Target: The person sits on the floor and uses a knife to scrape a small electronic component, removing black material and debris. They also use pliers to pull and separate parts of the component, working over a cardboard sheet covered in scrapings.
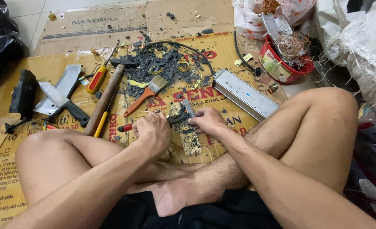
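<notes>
L hand (153,130) w/ pliers (130,126), R hand (206,121) prob pinning circuit board (187,136)

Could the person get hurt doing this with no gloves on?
Possibly. The left hand works a red-handled tool against the circuit board while the bare fingers of the right hand sit right beside it, so a slip might nick them. The bare legs also rest close to the dark broken bits and the cleaver on the cardboard, which could scratch or cut.
</notes>
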